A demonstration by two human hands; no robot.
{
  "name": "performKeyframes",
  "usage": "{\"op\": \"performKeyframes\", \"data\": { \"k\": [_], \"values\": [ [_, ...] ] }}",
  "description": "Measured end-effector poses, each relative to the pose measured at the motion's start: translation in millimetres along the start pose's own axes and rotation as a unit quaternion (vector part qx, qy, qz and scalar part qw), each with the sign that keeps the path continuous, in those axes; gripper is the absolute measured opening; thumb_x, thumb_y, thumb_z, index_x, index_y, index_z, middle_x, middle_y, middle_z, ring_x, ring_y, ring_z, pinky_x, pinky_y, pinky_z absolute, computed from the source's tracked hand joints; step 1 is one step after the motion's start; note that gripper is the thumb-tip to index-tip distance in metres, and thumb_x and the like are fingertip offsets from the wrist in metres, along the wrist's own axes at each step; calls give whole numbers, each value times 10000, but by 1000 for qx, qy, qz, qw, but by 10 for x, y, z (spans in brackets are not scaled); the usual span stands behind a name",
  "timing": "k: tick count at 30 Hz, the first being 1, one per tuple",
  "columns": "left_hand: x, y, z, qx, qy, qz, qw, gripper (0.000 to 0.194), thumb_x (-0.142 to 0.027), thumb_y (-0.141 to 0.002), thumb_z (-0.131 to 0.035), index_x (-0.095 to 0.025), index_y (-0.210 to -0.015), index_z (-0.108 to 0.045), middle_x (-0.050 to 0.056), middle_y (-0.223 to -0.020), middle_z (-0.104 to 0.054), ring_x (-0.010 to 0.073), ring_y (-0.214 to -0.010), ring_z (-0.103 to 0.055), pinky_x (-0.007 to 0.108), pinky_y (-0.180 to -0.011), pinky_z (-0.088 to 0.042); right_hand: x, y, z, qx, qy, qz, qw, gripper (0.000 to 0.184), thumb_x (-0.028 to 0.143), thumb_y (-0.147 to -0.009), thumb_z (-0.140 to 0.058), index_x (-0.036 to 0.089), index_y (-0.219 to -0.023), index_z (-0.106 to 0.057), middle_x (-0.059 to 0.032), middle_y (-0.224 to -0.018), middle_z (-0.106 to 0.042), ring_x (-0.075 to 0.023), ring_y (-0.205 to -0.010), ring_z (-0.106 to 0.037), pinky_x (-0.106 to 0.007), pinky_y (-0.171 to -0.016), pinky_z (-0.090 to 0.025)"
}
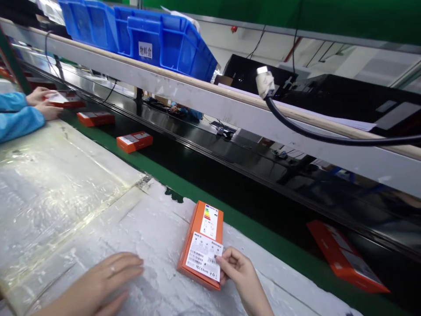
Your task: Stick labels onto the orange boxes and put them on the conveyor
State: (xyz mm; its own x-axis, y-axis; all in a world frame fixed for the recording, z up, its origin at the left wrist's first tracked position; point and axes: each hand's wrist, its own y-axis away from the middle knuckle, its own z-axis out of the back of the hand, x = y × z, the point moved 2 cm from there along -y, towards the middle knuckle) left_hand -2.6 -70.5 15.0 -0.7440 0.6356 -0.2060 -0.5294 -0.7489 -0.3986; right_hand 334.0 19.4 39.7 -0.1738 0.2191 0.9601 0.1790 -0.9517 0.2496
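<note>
An orange box (184,251) lies on the plastic-covered table, its long side pointing away from me. On its top face are a white printed label (204,259) with barcodes and, farther up, an energy label (210,220) with coloured bars. My right hand (239,268) pinches the box's right edge near the lower label, thumb on top and fingers partly hidden beside it. To the left of the box my left hand (105,281) hovers over the table, fingers stretched out and holding nothing.
Beyond the table runs a dark green conveyor (263,210) carrying several orange boxes (134,141). At the far left, a co-worker's hands (46,103) hold another box. Blue bins (174,44) stand on the shelf above. A black cable (296,128) with a taped connector hangs at right.
</note>
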Motion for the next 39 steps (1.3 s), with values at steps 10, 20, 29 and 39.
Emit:
{"op": "performKeyframes", "data": {
  "k": [10,20,29,39],
  "values": [
    [-221,-750,-213,129,137,-11,982,574,-174,-888,-478,-303,-1416,-296,-49,-1400,-426,175,-1291,-361,328,-1105,-358,12,16,-16,2,-1,0,1000,438,529,-734,-751,175,-699,-496,5,-565,-615,-124,-479,-555,-204,-487,-417],
    [-353,-974,-448,208,86,-98,970,848,-297,-808,-665,-169,-1468,-148,34,-1524,-166,310,-1399,-127,617,-1104,-225,8,24,-28,3,3,-10,1000,470,563,-712,-757,175,-701,-490,15,-558,-600,-120,-466,-552,-199,-465,-448],
    [-432,-1086,-431,191,61,-96,975,883,-504,-830,-633,-77,-1454,-178,152,-1500,-210,293,-1403,-125,586,-1124,-195,-84,-11,-9,0,5,-13,1000,474,566,-711,-753,172,-704,-489,12,-537,-595,-116,-444,-540,-199,-450,-433],
    [-690,-1405,-654,232,4,-74,970,1157,-725,-729,-580,56,-1437,-104,290,-1461,-18,420,-1365,9,603,-1144,-125,159,61,304,-160,338,37,927,395,611,-763,-547,220,-766,-496,16,-510,-551,-181,-467,-511,-281,-483,-380]
  ]
}}
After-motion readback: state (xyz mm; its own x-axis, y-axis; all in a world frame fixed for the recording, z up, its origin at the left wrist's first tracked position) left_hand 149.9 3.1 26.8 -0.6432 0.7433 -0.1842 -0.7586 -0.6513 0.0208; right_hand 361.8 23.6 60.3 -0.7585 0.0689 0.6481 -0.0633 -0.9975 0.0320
